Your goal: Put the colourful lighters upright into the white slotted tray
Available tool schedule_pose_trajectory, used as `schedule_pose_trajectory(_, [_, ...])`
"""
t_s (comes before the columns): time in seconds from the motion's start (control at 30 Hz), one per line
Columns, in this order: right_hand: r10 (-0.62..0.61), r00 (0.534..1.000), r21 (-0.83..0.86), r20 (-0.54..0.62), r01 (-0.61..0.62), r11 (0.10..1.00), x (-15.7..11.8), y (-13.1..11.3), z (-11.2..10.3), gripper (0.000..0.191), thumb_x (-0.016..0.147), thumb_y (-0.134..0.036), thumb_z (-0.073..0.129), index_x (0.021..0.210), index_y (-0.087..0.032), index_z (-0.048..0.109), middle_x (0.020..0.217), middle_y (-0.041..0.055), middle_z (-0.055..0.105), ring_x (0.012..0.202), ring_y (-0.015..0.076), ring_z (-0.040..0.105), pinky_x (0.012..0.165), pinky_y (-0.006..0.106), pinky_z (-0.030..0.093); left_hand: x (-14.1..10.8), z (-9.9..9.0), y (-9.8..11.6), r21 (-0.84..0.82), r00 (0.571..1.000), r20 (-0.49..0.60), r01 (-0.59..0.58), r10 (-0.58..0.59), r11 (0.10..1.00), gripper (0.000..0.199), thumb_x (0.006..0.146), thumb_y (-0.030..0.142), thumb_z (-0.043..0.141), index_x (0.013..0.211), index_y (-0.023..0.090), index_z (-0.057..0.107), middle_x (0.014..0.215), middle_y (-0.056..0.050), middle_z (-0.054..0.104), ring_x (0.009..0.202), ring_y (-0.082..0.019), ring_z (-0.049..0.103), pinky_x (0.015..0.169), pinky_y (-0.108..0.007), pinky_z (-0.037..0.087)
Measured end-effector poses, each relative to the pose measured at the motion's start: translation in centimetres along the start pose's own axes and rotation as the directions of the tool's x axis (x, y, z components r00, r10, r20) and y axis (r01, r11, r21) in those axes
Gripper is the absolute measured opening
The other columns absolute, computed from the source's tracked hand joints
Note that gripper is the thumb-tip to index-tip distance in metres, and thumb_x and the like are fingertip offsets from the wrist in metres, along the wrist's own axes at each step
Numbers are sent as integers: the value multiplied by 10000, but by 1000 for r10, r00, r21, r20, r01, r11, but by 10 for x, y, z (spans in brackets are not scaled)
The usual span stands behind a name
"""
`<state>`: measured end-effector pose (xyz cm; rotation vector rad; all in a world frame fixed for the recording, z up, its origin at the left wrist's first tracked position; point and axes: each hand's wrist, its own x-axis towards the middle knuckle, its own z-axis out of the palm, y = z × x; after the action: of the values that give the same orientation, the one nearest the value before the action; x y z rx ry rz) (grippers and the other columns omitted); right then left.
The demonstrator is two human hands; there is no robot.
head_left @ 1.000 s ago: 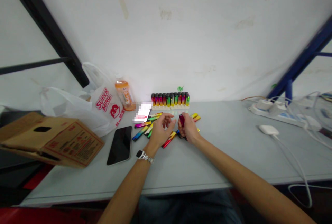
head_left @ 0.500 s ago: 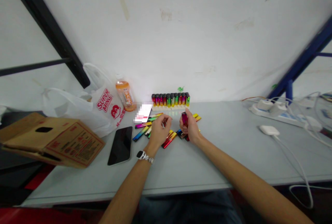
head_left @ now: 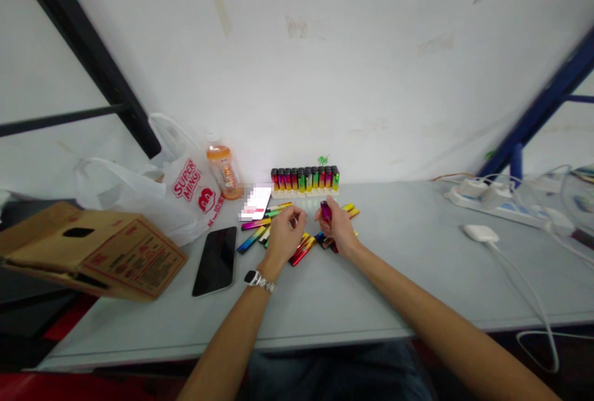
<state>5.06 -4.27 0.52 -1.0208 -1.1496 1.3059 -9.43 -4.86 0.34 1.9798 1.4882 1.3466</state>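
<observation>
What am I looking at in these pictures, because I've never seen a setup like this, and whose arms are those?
There is no machine here: these are a person's own bare arms, seen from one camera worn on the head, looking forward and down. The right hand holds a purple lighter. The left hand is curled beside it; I cannot tell whether it holds anything. Around the hands lie loose lighters, and behind stands a row of lighters. Also on the grey desk are a dark-screened phone, an orange bottle and, far right, a power strip.
</observation>
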Motion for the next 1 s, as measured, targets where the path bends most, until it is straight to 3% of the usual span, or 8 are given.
schedule_pose_trajectory(0.1, [-125, 992, -96, -8, 123, 988, 4, -1, -5, 539, 822, -699, 539, 850, -182, 687, 567, -52, 424, 476, 96, 350, 449, 238, 300, 0, 0, 1, 19, 1000, 11, 0, 0, 1000, 183, 885, 282, 527, 769, 180, 625, 694, 10, 616, 624, -125, 534, 632, -256, 405])
schedule_pose_trajectory(0.2, [-265, 964, -200, 34, 267, 943, 10, 0, -14, 422, 793, -595, 660, 872, -182, 694, 671, -24, 557, 596, 118, 473, 569, 253, 394, 0, -2, 1, 22, 1000, 12, 6, -6, 1000, 190, 885, 288, 530, 753, 182, 617, 693, 9, 618, 622, -128, 532, 635, -262, 405])
schedule_pose_trajectory(0.3, [-332, 938, -301, 99, 346, 888, 17, -2, -24, 332, 810, -499, 685, 885, -175, 692, 780, 17, 672, 715, 153, 581, 679, 281, 437, -1, -2, 2, 21, 1000, 26, 17, -18, 1000, 206, 892, 303, 523, 758, 184, 625, 689, 9, 615, 623, -131, 531, 636, -265, 400])
schedule_pose_trajectory(0.43, [-425, 890, -542, 164, 441, 715, 32, -11, -35, 317, 849, -394, 651, 1087, -185, 674, 824, 28, 709, 756, 177, 629, 730, 303, 448, -2, -2, 1, 25, 998, 58, 17, -19, 1000, 214, 897, 318, 519, 780, 185, 640, 686, 10, 610, 625, -131, 526, 629, -266, 388])
schedule_pose_trajectory(0.53, [-457, 844, -604, 281, 526, 599, 52, -19, -43, 390, 876, -333, 596, 1242, -198, 570, 826, 11, 702, 695, 165, 615, 709, 297, 454, -2, -3, 0, 31, 996, 84, 18, -20, 999, 226, 902, 333, 521, 771, 186, 633, 700, 8, 619, 629, -129, 530, 626, -265, 386])
schedule_pose_trajectory(0.67, [-459, 834, -617, 306, 541, 572, 85, -23, -48, 266, 860, -302, 579, 1103, -194, 566, 749, -9, 663, 606, 146, 575, 654, 280, 456, -2, -4, -2, 52, 991, 129, 16, -23, 999, 215, 896, 340, 537, 778, 188, 633, 723, 9, 632, 630, -125, 541, 629, -265, 394])
schedule_pose_trajectory(0.8, [-497, 829, -633, 257, 533, 562, 116, -19, -47, 169, 800, -278, 614, 943, -200, 570, 749, -3, 649, 643, 153, 578, 654, 276, 462, -2, -6, -3, 82, 984, 175, 2, -16, 997, 186, 879, 334, 563, 786, 192, 639, 741, 5, 643, 630, -126, 537, 634, -269, 402])
schedule_pose_trajectory(1.0, [-494, 824, -647, 278, 541, 537, 145, -10, -43, 104, 758, -239, 627, 827, -193, 565, 704, -16, 612, 657, 153, 562, 645, 265, 440, -1, -7, -4, 118, 980, 195, 11, -34, 993, 181, 870, 341, 582, 783, 194, 643, 750, 3, 651, 634, -129, 543, 651, -279, 409])
